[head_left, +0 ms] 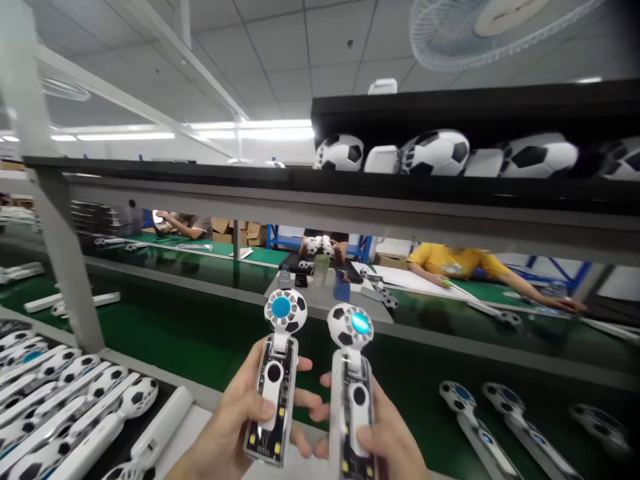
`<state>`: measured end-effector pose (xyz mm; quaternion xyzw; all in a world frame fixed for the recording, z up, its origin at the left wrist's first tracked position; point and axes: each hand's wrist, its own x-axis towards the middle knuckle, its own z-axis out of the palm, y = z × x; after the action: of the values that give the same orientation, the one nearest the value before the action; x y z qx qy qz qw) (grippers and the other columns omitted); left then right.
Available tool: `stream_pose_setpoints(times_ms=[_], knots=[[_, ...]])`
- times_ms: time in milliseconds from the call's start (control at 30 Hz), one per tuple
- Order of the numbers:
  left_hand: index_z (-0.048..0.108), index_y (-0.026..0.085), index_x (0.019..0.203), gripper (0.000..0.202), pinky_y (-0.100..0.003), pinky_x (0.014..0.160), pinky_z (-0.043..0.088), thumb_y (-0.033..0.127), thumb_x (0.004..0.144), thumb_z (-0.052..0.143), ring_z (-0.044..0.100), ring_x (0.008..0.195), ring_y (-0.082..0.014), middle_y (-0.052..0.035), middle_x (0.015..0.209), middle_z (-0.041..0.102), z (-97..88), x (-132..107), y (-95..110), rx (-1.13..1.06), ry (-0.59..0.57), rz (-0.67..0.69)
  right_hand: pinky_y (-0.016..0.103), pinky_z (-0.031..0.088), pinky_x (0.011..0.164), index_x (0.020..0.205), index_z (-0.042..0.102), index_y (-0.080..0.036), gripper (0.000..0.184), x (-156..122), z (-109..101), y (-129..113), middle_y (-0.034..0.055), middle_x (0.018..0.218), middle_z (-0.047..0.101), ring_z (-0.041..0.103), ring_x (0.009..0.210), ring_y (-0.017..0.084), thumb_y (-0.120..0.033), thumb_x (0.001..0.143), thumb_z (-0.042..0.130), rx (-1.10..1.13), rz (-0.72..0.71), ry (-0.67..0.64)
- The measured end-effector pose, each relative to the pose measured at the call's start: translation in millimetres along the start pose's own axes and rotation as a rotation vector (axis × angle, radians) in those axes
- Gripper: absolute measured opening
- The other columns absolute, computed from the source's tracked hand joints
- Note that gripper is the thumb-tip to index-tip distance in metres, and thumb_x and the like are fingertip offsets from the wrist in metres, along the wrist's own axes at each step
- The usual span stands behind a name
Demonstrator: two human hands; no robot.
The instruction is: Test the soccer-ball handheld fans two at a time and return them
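L hand (237,408): grip clamped on ball-hd unit (277,383); R hand (393,427): ditto, 2nd unit (357,387).

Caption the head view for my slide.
Left hand and right hand each hold a soccer-ball-headed device with visible circuitry.

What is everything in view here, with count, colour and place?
Left held gadget: 1, white and black, blue disc, lower centre
Right held gadget: 1, same colours, to its right
Green surface: 1, green, across the middle
Loose gadgets: 3, white and black, lower right; more farther off
Rowed gadgets: many, overlapping, white and black, lower left
Shelf balls: at least 4, white and black, upper right
Ceiling fans: 2, whitish, upper corners
Co-workers: 3, one in yellow, across the middle
Boxes: several, brown, background
Blue container: 1, blue, mid-bench
Left grip: 1, bare, around left gadget
Right grip: 1, bare, around right gadget
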<state>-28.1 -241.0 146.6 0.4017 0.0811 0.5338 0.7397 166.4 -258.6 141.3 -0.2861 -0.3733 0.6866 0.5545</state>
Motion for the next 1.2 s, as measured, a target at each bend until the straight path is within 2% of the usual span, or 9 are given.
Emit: stream_pose_setpoints(times_ms=[100,167,233,400,533,667,800,1000,1200], knots=[[0.041,0.029,0.133,0.062,-0.036,0.062,0.057,0.016,0.078,0.068,0.069,0.079,-0.0227,-0.0084,0.110,0.068,0.0,-1,-9,0.165,0.068,-0.037,0.039,0.053,0.066,0.132,0.043,-0.024,0.063,0,1,2,0.0129,0.112,0.070,0.070,0.077,0.028,-0.027,0.076,0.070,-0.131,-0.137,0.100],[0.037,0.031,0.134,0.065,-0.033,0.062,0.052,0.023,0.078,0.070,0.065,0.067,-0.0186,-0.0026,0.091,0.068,-1.8,-2,-13,0.240,0.068,-0.088,0.036,0.052,0.064,0.134,0.040,-0.023,0.061,1,0,5,0.0099,0.103,0.070,0.068,0.074,0.024,-0.026,0.079,0.065,-0.202,-0.187,0.083],[0.038,0.030,0.130,0.060,-0.032,0.061,0.048,0.028,0.079,0.069,0.063,0.064,-0.0179,-0.0005,0.082,0.065,-2.9,-2,-15,0.279,0.065,-0.132,0.034,0.050,0.062,0.134,0.039,-0.023,0.058,2,-1,7,0.0056,0.089,0.070,0.064,0.067,0.021,-0.025,0.081,0.061,-0.242,-0.195,0.037],[0.041,0.030,0.129,0.059,-0.031,0.060,0.047,0.028,0.078,0.070,0.060,0.064,-0.0165,-0.0006,0.082,0.064,-2.9,-2,-15,0.247,0.102,-0.179,0.033,0.050,0.062,0.132,0.041,-0.023,0.056,4,-2,11,0.0043,0.087,0.068,0.062,0.068,0.021,-0.024,0.079,0.060,-0.244,-0.172,0.021],[0.044,0.029,0.127,0.057,-0.031,0.062,0.047,0.032,0.078,0.073,0.062,0.066,-0.0166,-0.0017,0.085,0.064,-4.1,-2,-14,0.198,0.056,-0.180,0.035,0.051,0.064,0.144,0.031,-0.027,0.074,5,-2,15,0.0080,0.103,0.066,0.065,0.084,0.025,-0.028,0.080,0.068,-0.204,-0.147,0.043],[0.044,0.029,0.129,0.065,-0.030,0.066,0.046,0.032,0.073,0.079,0.063,0.070,-0.0164,-0.0028,0.089,0.064,-5.5,-1,-15,0.164,0.032,-0.172,0.038,0.050,0.072,0.151,0.023,-0.029,0.087,4,-4,17,0.0085,0.104,0.067,0.065,0.094,0.029,-0.037,0.081,0.075,-0.207,-0.104,-0.006],[0.046,0.031,0.128,0.064,-0.030,0.066,0.046,0.032,0.073,0.079,0.062,0.069,-0.0159,-0.0017,0.088,0.063,-5.9,0,-16,0.170,0.077,-0.157,0.035,0.050,0.070,0.151,0.024,-0.030,0.089,4,-2,16,0.0076,0.106,0.066,0.064,0.093,0.028,-0.037,0.079,0.076,-0.257,-0.093,0.058],[0.045,0.031,0.129,0.057,-0.031,0.064,0.047,0.035,0.080,0.073,0.063,0.067,-0.0167,-0.0021,0.086,0.064,-6.5,-2,-19,0.191,0.135,-0.192,0.035,0.053,0.065,0.147,0.033,-0.029,0.076,3,4,17,0.0101,0.117,0.064,0.065,0.093,0.028,-0.035,0.081,0.072,-0.200,-0.137,0.145],[0.048,0.029,0.125,0.051,-0.028,0.060,0.046,0.032,0.081,0.073,0.064,0.064,-0.0162,-0.0042,0.087,0.068,-3.2,0,-20,0.137,0.102,-0.167,0.037,0.051,0.065,0.151,0.025,-0.027,0.082,2,0,16,0.0058,0.091,0.069,0.065,0.077,0.026,-0.039,0.083,0.070,-0.260,-0.099,0.124]])
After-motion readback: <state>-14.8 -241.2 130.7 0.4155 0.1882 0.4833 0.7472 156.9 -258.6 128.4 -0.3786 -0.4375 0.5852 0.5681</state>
